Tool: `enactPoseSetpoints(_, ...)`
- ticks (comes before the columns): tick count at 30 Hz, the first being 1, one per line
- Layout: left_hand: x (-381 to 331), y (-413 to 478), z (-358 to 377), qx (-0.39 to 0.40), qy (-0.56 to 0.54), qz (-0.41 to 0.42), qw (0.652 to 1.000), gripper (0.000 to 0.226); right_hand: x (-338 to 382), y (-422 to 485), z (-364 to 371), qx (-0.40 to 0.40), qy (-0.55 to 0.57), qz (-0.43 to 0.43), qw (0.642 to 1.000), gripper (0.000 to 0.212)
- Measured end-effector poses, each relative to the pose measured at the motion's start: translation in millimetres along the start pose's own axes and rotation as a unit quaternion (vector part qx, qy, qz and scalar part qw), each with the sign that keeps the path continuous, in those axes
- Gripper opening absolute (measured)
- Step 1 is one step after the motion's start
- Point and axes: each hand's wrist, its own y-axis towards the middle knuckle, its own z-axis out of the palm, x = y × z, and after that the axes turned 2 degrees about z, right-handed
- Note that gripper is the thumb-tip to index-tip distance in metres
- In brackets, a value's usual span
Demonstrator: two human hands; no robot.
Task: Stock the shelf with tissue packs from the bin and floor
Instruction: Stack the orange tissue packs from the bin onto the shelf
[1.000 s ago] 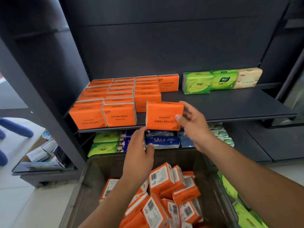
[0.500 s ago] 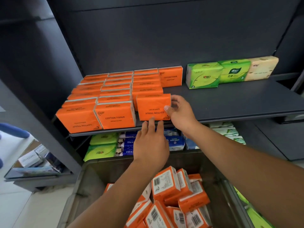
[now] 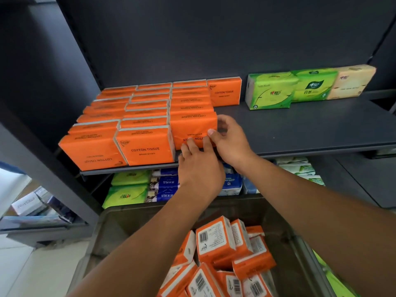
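Seating an orange pack (image 3: 192,127) at the front of the third row on the shelf (image 3: 300,129), a person works with both hands at its lower edge. The right hand (image 3: 232,144) holds the pack's right end, with the thumb on the front face and the fingers curled behind. The left hand (image 3: 200,168) grasps nothing; its fingers are fairly straight and touch the lower front. The pack stands upright with its print upside down, just beside the second row and against the pack behind it.

Judging by its creased film wrap, the pack is probably light, soft and a little slick. The two short ends or the broad faces look like the best places to hold it, since a hard pinch would likely dent it.

More packs in the bin (image 3: 216,239) lie jumbled below the forearms, barcodes showing, inside the grey bin (image 3: 120,228). Along the back of the shelf stand a lone orange pack (image 3: 224,92), two green packs (image 3: 270,91) and a beige pack (image 3: 351,82). The lower shelf packs (image 3: 165,187) are green and blue. The likeliest obstacle is the neighbouring front pack (image 3: 145,146), which is close enough to be nudged.
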Motion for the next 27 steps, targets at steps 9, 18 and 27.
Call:
enactPoseSetpoints(9,4.7,-0.9,-3.3,0.03,-0.001,0.002,1.0,0.068,5.5,-15.8,-17.2,0.024,-0.126,-0.017,0.992,0.048)
enactPoseSetpoints(18,7.6,-48.4,-26.2,0.028,0.049,0.065,0.996,0.034,3.9,-78.4,-63.7,0.04,-0.239,-0.016,0.97,0.045)
enactPoseSetpoints(27,31.2,-129.0,-18.5,0.094,0.072,0.115,0.986,0.026,-13.8,-159.3,-85.6,0.078,-0.303,0.028,0.949,0.041)
